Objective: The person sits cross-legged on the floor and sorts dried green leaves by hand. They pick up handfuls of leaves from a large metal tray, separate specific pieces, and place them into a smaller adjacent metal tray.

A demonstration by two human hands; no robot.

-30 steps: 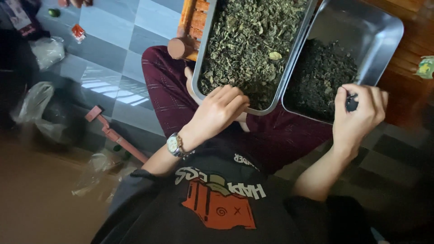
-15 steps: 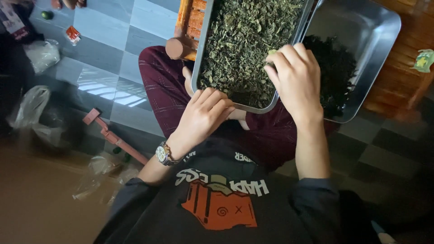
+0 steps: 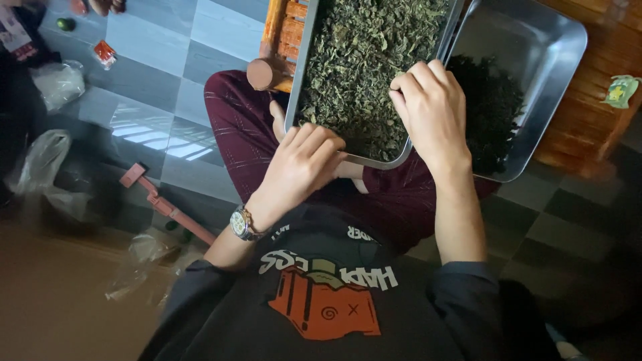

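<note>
Your two metal trays sit edge to edge across your lap: the tray of green dried leaves (image 3: 364, 60) on your left, the second steel tray (image 3: 535, 53) on your right, its dark sorted pile (image 3: 491, 107) heaped against the wall nearest the shared edge and the far half of it bare. There is little room between them; the free space lies over the bare steel to your right and over the near rim of the green tray.

Your right hand (image 3: 431, 110) rests curled right over the shared rim, fingers bent down into the green leaves at that tray's right edge; you cannot tell from here whether they pinch anything. Your left hand (image 3: 301, 167), wristwatch (image 3: 242, 224) on its wrist, grips the near rim of the green tray with the fingers folded over the lip, holding it steady.

Beyond the trays stands a wooden bench (image 3: 595, 100) with a small green wrapper (image 3: 622, 90) on it. The floor is grey chequered tile (image 3: 147, 47), with clear plastic bags (image 3: 57, 80) and a red-handled tool (image 3: 160, 200) lying to your left.
</note>
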